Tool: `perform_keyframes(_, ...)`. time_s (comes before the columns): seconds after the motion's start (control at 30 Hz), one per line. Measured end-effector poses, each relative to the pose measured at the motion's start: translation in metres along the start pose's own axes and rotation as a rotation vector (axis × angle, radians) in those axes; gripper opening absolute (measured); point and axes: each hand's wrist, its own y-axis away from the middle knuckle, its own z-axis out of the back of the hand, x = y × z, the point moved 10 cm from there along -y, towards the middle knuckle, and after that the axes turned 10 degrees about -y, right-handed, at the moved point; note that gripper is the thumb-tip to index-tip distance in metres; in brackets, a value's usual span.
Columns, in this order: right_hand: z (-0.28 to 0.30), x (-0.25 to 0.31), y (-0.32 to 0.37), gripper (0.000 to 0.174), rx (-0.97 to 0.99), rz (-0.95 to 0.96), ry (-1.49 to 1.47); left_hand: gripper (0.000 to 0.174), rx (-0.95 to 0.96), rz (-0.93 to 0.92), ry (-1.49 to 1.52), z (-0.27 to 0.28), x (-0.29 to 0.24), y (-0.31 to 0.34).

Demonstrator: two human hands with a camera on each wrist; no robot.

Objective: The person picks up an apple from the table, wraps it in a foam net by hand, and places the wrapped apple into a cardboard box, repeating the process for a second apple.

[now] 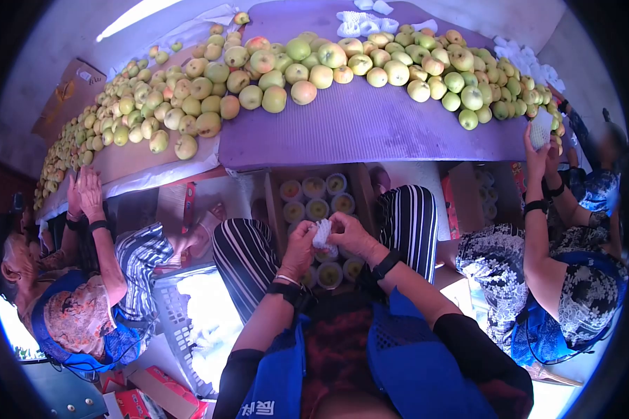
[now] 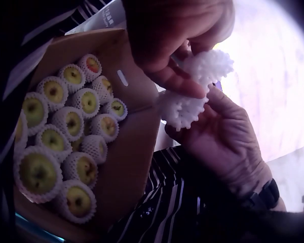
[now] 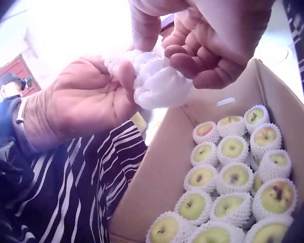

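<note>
Between my two hands, over the cardboard box, is a white foam net sleeve (image 1: 321, 234), bunched up, with no fruit visible inside it. My left hand (image 1: 300, 253) pinches one side of it, thumb and fingers on the foam in the left wrist view. From the other side my right hand (image 1: 356, 239) grips it with bent fingers. Close up, the foam net (image 3: 159, 83) looks crumpled and soft, with frilled edges. Below the hands, the box (image 3: 157, 172) holds rows of apples (image 2: 73, 123), each in its own white foam net with the top showing.
A long table (image 1: 279, 136) in front bears a heap of loose apples (image 1: 274, 99). Loose foam nets (image 1: 360, 25) lie at its back. People sit on both sides: one person's hands (image 1: 87, 194) at left, another person's hand (image 1: 536, 155) at right by a foam net. A plastic crate (image 1: 177, 314) stands at left.
</note>
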Motion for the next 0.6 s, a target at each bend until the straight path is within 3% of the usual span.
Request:
perform_keyframes(0.17, -0.001, 0.002, 0.001, 0.026, 0.005, -0.015, 0.064, 0.013, -0.005, 0.013, -0.074, -0.002, -0.001, 0.000)
perform_keyframes(0.23, 0.004, 0.022, 0.004, 0.023, -0.096, 0.126, 0.005, 0.014, -0.025, 0.024, -0.066, -0.002, -0.002, 0.000)
perform_keyframes(0.37, 0.003, 0.028, 0.006, 0.021, -0.085, 0.109, 0.119, 0.013, -0.033, 0.011, -0.093, 0.001, 0.001, -0.002)
perform_keyframes(0.47, 0.020, 0.021, 0.001, 0.020, -0.203, 0.099, 0.240, 0.010, -0.180, -0.030, -0.081, 0.017, -0.002, -0.002)
perform_keyframes(0.53, 0.041, 0.025, 0.002, 0.016, -0.385, 0.196, 0.266, 0.013, -0.205, -0.139, -0.303, 0.023, -0.012, -0.003)
perform_keyframes(0.57, 0.043, 0.020, 0.001, 0.016, -0.385, 0.197, 0.267, 0.013, -0.205, -0.139, -0.303, 0.024, -0.010, -0.004)
perform_keyframes(0.6, 0.040, 0.031, 0.003, 0.015, -0.400, 0.284, 0.362, 0.019, -0.257, -0.376, -0.646, 0.016, -0.036, 0.002)
